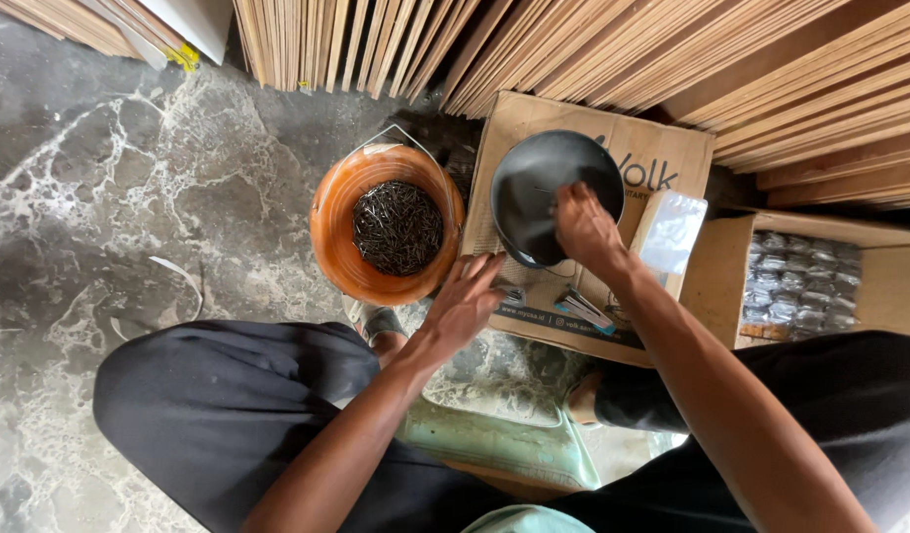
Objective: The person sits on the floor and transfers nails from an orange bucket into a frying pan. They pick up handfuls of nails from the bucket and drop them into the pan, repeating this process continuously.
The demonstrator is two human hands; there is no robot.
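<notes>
The right hand (585, 229), fingers curled, reaches into the black bowl (539, 183) on the flattened cardboard box (662, 158) (grasp unclear); the left hand (465, 301) rests open at its near-left edge, beside the orange bucket (336, 232) of nails (396, 227).

Floor (109, 188): grey mottled stone, pale veining, dusty, daylit. Stacks of thin plywood sheets (613, 49) stand on edge along the far side, leaning right. An open cardboard box (716, 281) of small packets sits beneath them, right.

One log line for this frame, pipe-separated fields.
right hand reaching into black bowl | left hand flat at cardboard sheet edge | orange bucket of nails beside
</notes>
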